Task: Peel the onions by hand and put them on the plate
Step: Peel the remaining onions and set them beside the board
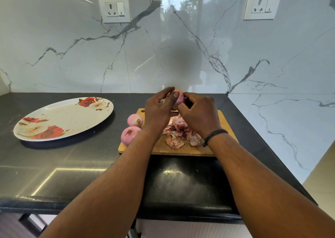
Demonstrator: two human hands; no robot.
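Both hands hold one pink onion (179,98) above the far edge of a wooden cutting board (183,150). My left hand (159,109) grips it from the left, with the thumb pressed on its top. My right hand (198,115) pinches it from the right. Two more pink onions lie at the board's left edge, one further back (135,120) and one nearer (129,134). A pile of dry onion skins (181,133) lies on the board under my hands. The oval white plate (59,119) with red roses sits to the left and holds nothing.
The black stone counter (72,165) runs from the marble wall to a near edge at the bottom. A marble side wall (282,120) closes off the right. Two wall sockets (114,8) (262,5) sit high on the back wall.
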